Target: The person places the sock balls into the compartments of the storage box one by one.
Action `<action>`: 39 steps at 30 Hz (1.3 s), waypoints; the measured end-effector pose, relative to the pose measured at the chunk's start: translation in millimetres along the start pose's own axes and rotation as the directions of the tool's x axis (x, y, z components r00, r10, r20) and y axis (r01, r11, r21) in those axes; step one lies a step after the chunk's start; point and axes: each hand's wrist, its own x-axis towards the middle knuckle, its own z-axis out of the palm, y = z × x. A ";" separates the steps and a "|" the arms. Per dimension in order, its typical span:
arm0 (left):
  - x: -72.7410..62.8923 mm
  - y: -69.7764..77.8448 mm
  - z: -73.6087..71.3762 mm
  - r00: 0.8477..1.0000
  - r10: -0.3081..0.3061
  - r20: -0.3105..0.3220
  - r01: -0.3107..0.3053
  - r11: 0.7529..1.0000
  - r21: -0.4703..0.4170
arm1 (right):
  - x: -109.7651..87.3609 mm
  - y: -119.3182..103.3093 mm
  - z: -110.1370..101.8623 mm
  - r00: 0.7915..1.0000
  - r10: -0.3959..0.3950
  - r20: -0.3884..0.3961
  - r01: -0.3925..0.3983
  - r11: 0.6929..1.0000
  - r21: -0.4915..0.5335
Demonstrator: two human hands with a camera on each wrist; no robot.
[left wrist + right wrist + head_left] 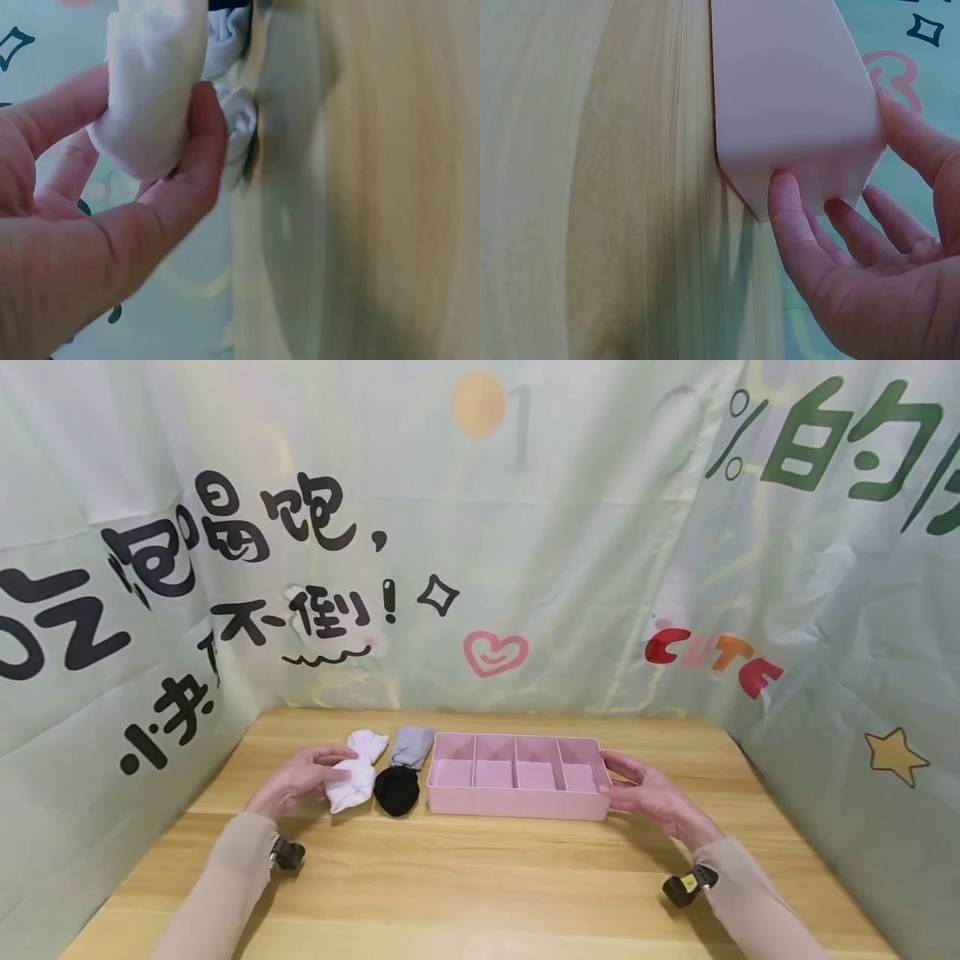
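Observation:
A plump white rolled sock (350, 785) is pinched between the thumb and fingers of my left hand (296, 781). Close up in the left wrist view, the white roll (154, 90) hangs a little off the wood. Behind it lies a second white roll (367, 746). A grey roll (411, 746) and a black roll (397, 791) sit between these and a pink box (517, 803). My right hand (652, 793) touches the right end of the box with spread fingers. In the right wrist view, fingertips (784, 184) rest against that end wall (817, 180).
The pink box has several compartments in a row, with thin dividers (515, 764). It stands lengthwise on a wooden table (480, 885). A printed cloth (570, 568) encloses the table's back and sides.

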 end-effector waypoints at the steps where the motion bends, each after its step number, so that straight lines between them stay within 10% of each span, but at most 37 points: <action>1: 1.7 0.8 1.8 1.000 -0.001 -0.022 0.001 1.000 -0.014 | -0.2 0.0 -0.4 1.000 -0.003 0.001 0.003 1.000 0.001; 17: 22.9 6.9 27.9 0.959 0.117 -0.259 -0.116 0.993 0.020 | 0.9 5.1 1.8 1.000 -0.018 0.013 0.018 1.000 -0.007; 27: 27.6 13.3 39.8 0.963 0.140 -0.229 -0.165 0.982 -0.093 | 3.5 5.3 4.1 1.000 -0.005 0.013 0.005 1.000 -0.002; 39: 36.8 27.4 73.9 0.926 0.223 -0.305 -0.241 0.970 -0.024 | 0.1 0.4 2.6 1.000 -0.005 0.021 0.005 1.000 0.011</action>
